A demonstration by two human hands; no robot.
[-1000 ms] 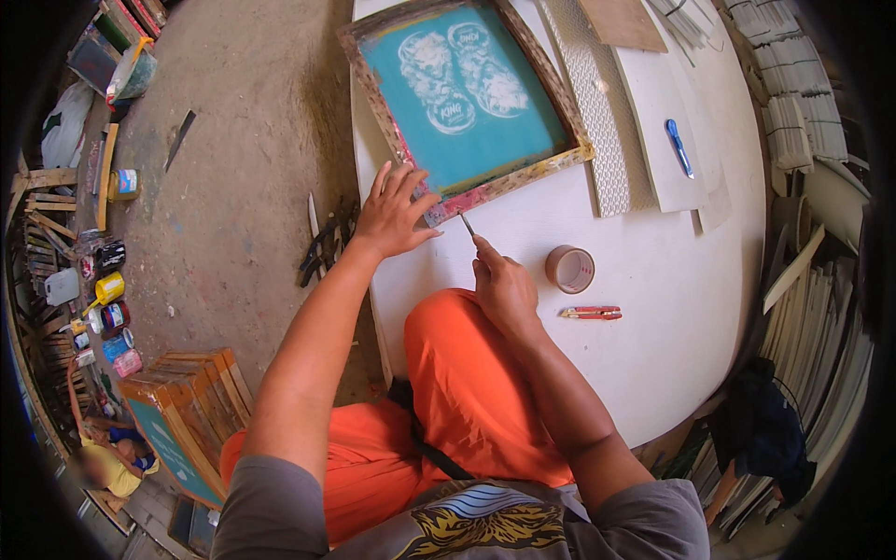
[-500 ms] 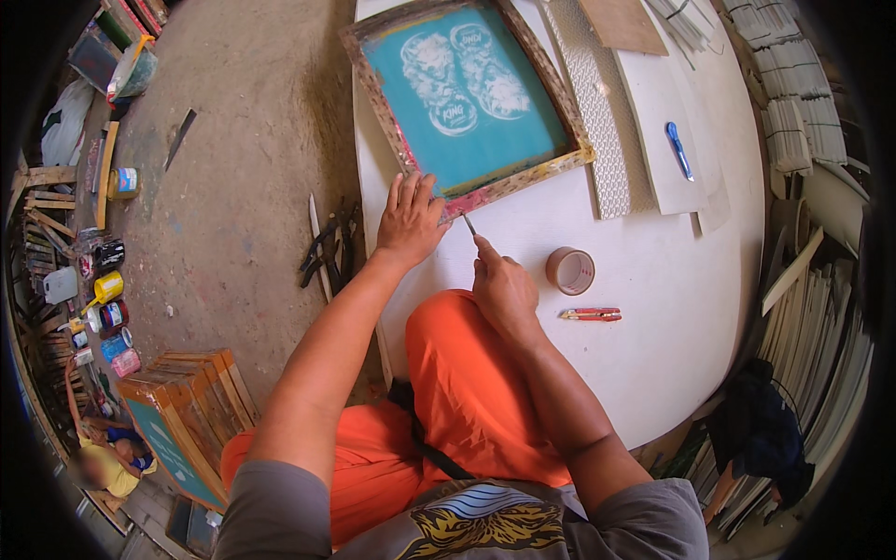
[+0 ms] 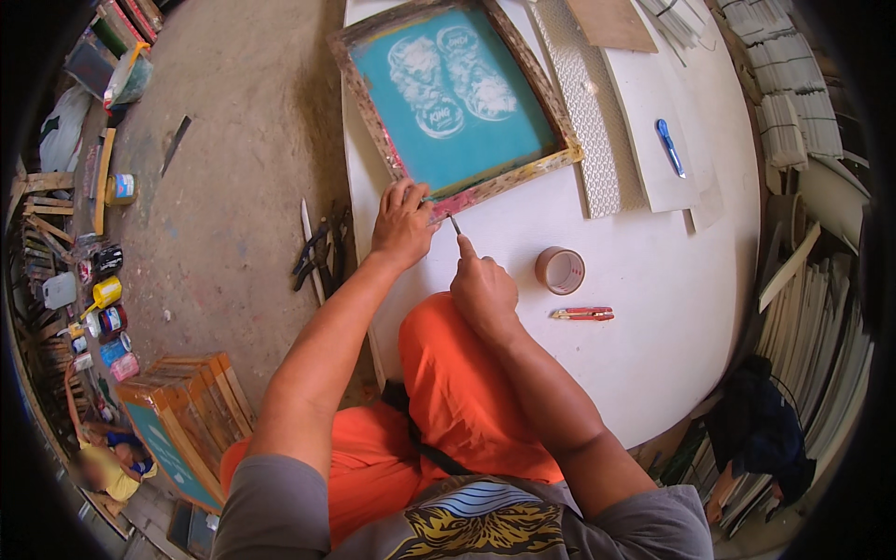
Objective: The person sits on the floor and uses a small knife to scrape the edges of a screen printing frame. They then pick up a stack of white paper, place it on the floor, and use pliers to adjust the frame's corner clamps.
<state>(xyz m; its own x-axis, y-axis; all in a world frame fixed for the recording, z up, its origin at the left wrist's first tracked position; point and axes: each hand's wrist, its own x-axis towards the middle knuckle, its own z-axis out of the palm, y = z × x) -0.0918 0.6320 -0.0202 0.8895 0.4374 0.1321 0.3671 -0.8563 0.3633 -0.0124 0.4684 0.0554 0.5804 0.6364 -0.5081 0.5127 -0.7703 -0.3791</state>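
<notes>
A silk-screen frame [image 3: 560, 154] of worn, paint-stained wood, with teal mesh [image 3: 467, 93] and pale printed shapes, lies tilted on a white table. My left hand [image 3: 403, 224] grips its near-left corner, fingers bent over the wood. In my right hand [image 3: 485, 287] is a thin, dark metal tool [image 3: 455, 225], its tip against the frame's near edge just right of that corner. The handle is hidden in my closed fist, so its exact kind does not show. A roll of brown tape [image 3: 561, 270] and a red utility knife [image 3: 582, 314] lie right of my right hand.
A blue utility knife [image 3: 669, 147] rests on white boards beside a textured panel [image 3: 597, 140] at the right. Paint cans [image 3: 107, 292] and stacked wooden frames [image 3: 187, 401] stand on the floor at left. One person [image 3: 756, 420] bends at lower right; another [image 3: 112, 467] is at lower left.
The whole view has shifted slightly, moving the frame and table leftward in the picture. My left fingers look more bent over the corner. The tool tip stays at the frame's edge.
</notes>
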